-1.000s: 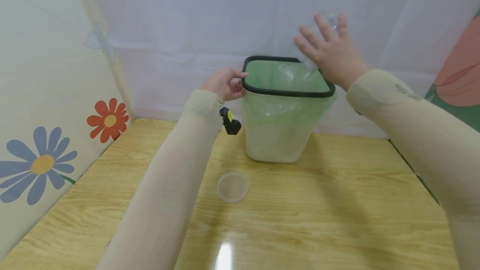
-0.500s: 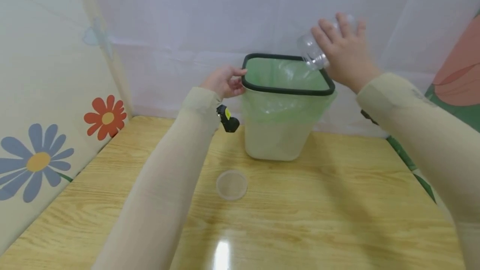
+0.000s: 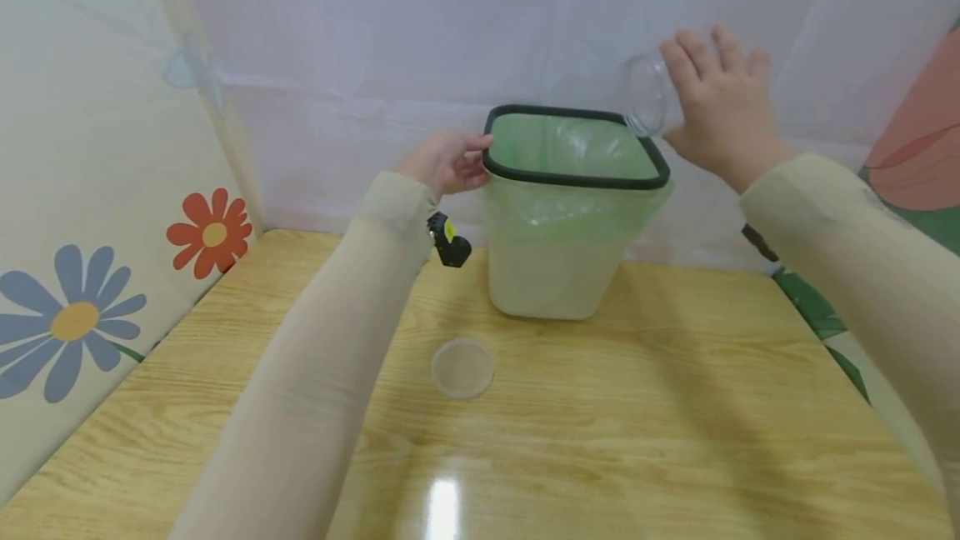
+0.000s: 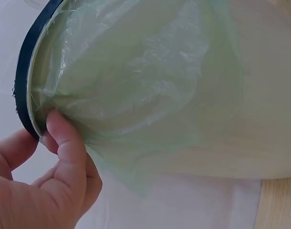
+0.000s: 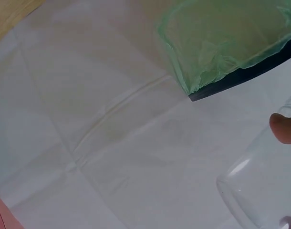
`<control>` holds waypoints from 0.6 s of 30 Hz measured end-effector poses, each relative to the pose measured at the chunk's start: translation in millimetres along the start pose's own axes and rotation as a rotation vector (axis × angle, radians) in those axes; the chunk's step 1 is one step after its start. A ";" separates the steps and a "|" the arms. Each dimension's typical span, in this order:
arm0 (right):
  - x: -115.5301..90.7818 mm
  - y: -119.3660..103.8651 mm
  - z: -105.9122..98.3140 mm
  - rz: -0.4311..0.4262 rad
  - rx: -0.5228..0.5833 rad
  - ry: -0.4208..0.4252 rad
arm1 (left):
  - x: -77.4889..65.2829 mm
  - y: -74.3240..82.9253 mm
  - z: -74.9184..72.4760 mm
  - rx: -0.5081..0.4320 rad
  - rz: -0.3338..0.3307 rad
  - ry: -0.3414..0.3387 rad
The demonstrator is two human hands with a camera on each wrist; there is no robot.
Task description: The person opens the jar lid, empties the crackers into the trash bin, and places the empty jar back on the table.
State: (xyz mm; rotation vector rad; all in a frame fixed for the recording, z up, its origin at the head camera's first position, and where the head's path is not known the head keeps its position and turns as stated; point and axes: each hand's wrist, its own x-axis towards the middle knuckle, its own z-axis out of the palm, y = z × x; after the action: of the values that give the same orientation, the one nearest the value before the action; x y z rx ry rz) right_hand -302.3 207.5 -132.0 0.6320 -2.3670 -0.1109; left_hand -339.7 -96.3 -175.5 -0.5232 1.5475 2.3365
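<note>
Pale, creased sheeting (image 3: pixel 420 40) hangs behind the far edge of a wood-grain surface (image 3: pixel 660 465). Before it, a clear jar (image 3: pixel 647 97) is held off the surface, at the right end of the bin's black rim (image 3: pixel 577 181). It tilts with its threaded neck toward the opening, perhaps so that anything inside would fall into the bin; no contents can be made out. The right hand (image 3: pixel 722 105) grips the jar, and the right wrist view shows its thumb near the neck.

The bin (image 3: pixel 551 277) stands upright near the surface's far edge, its green liner (image 3: pixel 570 215) draped outside, seemingly trapped by the rim so it cannot slip inward. The left hand (image 3: pixel 447 163) pinches the rim's left side between thumb and fingers, likely to steady the bin. In front of it, well in from the surface's left edge, a translucent disc (image 3: pixel 462 368) lies flat, probably put down to free both hands. Along that left edge rises a panel with a blue flower (image 3: pixel 72 321) and a red flower (image 3: pixel 213 234)
</note>
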 end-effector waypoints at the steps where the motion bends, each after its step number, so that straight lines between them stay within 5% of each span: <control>1: -1.1 0.7 0.0 0.009 0.004 0.003 | 0.0 -0.3 -0.7 -0.005 -0.001 -0.006; 18: -24.1 9.6 -3.1 0.078 0.073 0.128 | -1.3 -3.7 -17.2 -0.067 0.020 -0.105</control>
State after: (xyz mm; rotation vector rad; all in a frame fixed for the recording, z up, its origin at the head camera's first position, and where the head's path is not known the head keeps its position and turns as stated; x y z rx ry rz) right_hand -288.5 227.5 -141.6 0.5636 -2.2768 0.0493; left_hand -334.6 -110.8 -184.1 -0.3943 1.4383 2.3971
